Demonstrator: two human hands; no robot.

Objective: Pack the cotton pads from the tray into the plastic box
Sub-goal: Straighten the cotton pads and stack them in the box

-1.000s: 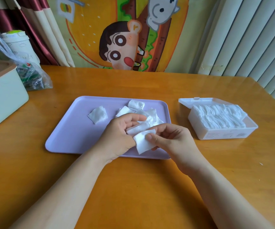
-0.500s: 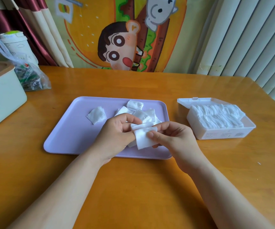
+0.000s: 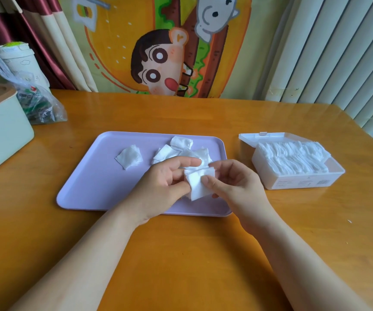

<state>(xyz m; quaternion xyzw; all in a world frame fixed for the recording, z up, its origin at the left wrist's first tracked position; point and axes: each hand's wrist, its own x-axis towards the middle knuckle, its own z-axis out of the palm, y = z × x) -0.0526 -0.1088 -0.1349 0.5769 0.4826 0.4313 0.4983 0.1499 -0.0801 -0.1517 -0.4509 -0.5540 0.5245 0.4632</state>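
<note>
Left hand and right hand, fingers curled, together pinched a small stack of white square cotton pads over the lilac rectangular plastic tray. Loose pads lay farther back, and an open white plastic box, nearly full, stood right of the tray.

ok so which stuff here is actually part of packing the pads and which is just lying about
Part of the job: purple tray; loose cotton pads on it; stack of pads pinched by left hand and right hand; open plastic box, part filled.
Lying about: pale green container, plastic bag, white cup, all far left.
</note>
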